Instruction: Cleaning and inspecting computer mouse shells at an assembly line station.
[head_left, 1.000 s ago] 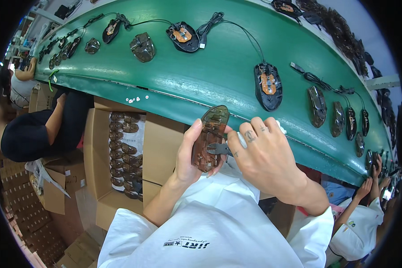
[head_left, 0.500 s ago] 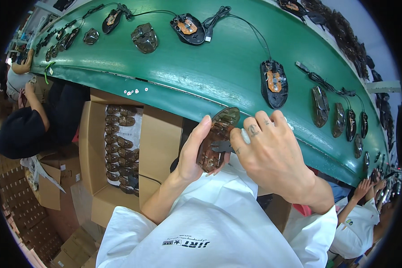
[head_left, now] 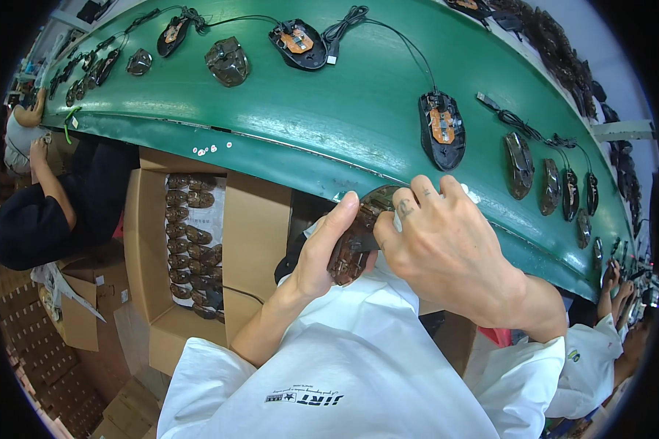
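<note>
I hold a translucent brown mouse shell [head_left: 355, 238] in front of my chest, at the near edge of the green conveyor belt [head_left: 307, 121]. My left hand [head_left: 324, 249] grips the shell from its left side, thumb up along its edge. My right hand [head_left: 447, 245] covers the shell's right side, fingers curled over its top, pinching a small dark part against it. Straight beyond my hands on the belt lies an open black mouse base with an orange circuit board [head_left: 442, 130] and a cable.
More mouse bases and shells [head_left: 227, 60] lie spaced along the belt, some with cables. An open cardboard box [head_left: 187, 234] full of brown shells stands at my left. A person in black [head_left: 47, 212] works at the left, others in white [head_left: 600, 351] at the right.
The view has drifted slightly; the shell and both hands sit a little further right and lower against the belt edge. Both hands keep their hold on the shell.
</note>
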Demonstrator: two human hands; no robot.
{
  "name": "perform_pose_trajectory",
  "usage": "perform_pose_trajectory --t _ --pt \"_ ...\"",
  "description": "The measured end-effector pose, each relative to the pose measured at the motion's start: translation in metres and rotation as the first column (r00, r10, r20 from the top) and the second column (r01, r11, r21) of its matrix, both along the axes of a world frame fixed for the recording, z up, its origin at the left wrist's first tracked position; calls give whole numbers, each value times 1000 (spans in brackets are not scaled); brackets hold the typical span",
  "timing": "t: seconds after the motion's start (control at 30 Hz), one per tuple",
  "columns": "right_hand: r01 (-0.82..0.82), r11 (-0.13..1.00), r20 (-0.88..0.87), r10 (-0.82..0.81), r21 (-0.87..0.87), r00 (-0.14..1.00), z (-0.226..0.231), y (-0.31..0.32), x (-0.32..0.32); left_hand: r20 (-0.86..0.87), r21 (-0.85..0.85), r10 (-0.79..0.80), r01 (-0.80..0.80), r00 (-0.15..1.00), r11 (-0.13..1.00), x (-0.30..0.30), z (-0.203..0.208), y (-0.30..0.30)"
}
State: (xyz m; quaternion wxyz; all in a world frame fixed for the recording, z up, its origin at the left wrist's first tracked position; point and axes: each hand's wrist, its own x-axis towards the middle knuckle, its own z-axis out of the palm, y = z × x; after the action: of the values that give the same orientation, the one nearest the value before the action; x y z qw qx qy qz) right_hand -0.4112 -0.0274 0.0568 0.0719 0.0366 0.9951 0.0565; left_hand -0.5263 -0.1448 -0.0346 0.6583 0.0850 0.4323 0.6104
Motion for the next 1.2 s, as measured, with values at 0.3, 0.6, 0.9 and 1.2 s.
perform_pose_trajectory --t 0.3,0.6,0.9,1.2 --pt "-32 999 -77 35 43 996 -13 -2 0 -46 -23 -13 12 999 1000 -5 -1 -2" --pt "4 1000 -144 -4 0 990 -18 6 -3 116 -49 105 -100 988 994 -10 3 2" --pt "107 989 -183 -124 -97 975 -32 -1 -2 185 93 167 -186 969 978 -7 -1 5" --pt "150 986 -164 -160 -70 973 -41 -10 -3 146 62 168 -179 975 982 -11 -9 4"
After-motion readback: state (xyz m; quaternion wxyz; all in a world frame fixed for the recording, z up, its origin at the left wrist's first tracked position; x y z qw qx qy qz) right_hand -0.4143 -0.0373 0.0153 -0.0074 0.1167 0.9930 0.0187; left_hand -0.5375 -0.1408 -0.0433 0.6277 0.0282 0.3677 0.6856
